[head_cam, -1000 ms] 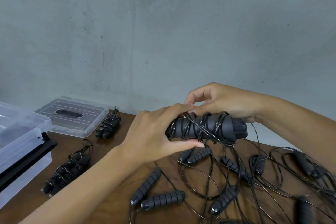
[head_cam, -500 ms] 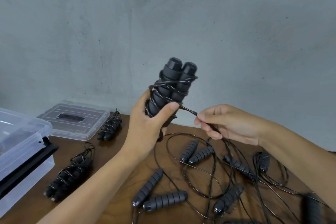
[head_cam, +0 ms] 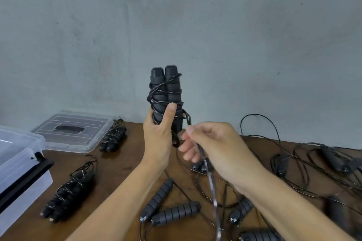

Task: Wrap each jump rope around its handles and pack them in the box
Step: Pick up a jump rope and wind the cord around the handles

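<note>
1. The paired handles [head_cam: 165, 92] are held upright above the table [head_cam: 121, 164] by the left hand [head_cam: 158, 135].
2. The loose cord [head_cam: 212, 188] is pinched by the right hand [head_cam: 213, 146]; it should be kept taut and tucked under a wrap.

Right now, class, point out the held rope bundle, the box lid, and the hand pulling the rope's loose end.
Held rope bundle [head_cam: 165, 92], head view, upper wrapped handles.
Box lid [head_cam: 78, 133], head view, ribbed top.
Right hand [head_cam: 213, 146], head view, back of hand.
</note>
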Action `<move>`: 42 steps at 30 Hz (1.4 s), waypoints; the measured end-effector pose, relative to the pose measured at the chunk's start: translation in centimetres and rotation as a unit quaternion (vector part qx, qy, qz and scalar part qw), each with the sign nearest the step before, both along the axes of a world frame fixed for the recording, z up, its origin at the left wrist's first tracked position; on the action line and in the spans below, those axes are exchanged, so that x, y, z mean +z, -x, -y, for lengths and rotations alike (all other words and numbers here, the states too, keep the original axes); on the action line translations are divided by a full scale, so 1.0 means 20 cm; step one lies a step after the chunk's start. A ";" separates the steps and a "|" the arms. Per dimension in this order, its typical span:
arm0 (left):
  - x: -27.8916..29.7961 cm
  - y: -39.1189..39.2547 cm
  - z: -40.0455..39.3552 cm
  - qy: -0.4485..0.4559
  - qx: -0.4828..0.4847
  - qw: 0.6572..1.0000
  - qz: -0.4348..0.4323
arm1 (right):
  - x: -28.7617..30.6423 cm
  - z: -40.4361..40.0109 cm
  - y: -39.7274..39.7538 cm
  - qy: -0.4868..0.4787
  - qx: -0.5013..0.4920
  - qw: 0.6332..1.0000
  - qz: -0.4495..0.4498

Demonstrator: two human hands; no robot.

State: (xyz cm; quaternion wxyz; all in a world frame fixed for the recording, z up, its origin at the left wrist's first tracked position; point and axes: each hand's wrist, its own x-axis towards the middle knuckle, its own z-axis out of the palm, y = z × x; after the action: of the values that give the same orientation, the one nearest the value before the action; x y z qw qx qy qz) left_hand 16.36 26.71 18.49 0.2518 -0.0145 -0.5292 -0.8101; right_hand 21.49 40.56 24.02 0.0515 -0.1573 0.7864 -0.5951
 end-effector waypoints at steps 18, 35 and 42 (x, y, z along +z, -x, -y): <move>-0.02 0.02 -0.02 -0.109 -0.210 0.968 0.085 | -0.18 0.04 0.05 -0.075 -0.116 0.981 -0.135; 0.02 0.00 0.08 0.023 -0.256 0.960 0.114 | -0.22 -0.12 0.14 -0.004 -0.151 0.986 -0.075; 0.02 -0.01 0.14 0.098 -0.299 0.941 0.129 | -0.22 -0.15 0.15 -0.061 -0.146 0.984 -0.077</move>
State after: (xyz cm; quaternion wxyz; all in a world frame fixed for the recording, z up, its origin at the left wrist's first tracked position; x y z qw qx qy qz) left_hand 16.62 23.99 18.81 -0.0744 -0.0921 -0.6050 -0.7873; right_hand 18.49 43.51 19.70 -0.0876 -0.0824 0.8373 -0.5334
